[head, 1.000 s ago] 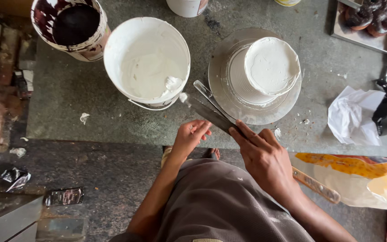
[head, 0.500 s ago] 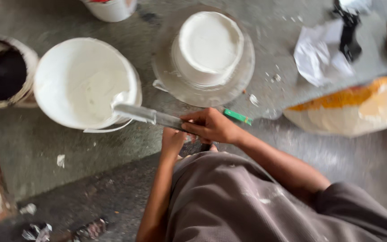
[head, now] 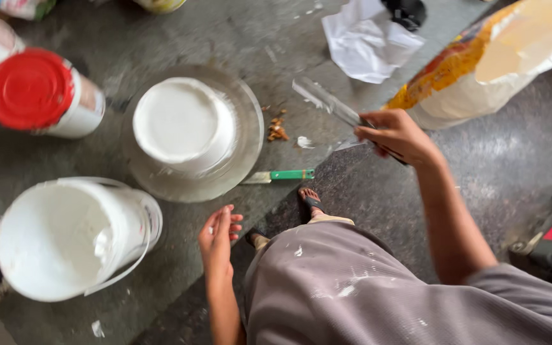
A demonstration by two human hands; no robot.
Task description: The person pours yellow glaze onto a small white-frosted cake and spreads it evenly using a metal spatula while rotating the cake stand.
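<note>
- The right hand point(head: 396, 135) is closed around the handle end of a long flat metal spatula point(head: 328, 104), fingers curled and pinching it; the blade points far-left, smeared with white, and is held above the counter
- The left hand point(head: 218, 236) is empty, fingers straight and pressed together, hanging at the near edge of the stone counter point(head: 250, 38), touching nothing
- A white frosted cake point(head: 183, 124) sits on a round metal turntable point(head: 247, 137), far and slightly left of the left hand; its top and sides are coated smooth white
- A green-handled scraper point(head: 280, 175) lies flat on the counter just beside the turntable's near-right rim, between the two hands, blade pointing left
- A large white bucket point(head: 75, 236) with white cream inside stands near-left, well apart from the spatula; a thin wire handle hangs at its side
- A tub with a red lid point(head: 39, 92) stands far-left, left of the turntable
- Crumpled white paper point(head: 367, 39) lies far-right, beyond the spatula tip
- A yellow-and-white plastic sack point(head: 493, 61) lies at the right, just behind the right hand
- Small brown crumbs point(head: 278, 128) and a white smear lie on the counter between turntable and spatula
- The person's grey garment point(head: 365, 287), flecked white, fills the near foreground; one sandalled foot point(head: 311, 201) shows on the dark floor below the counter edge
</note>
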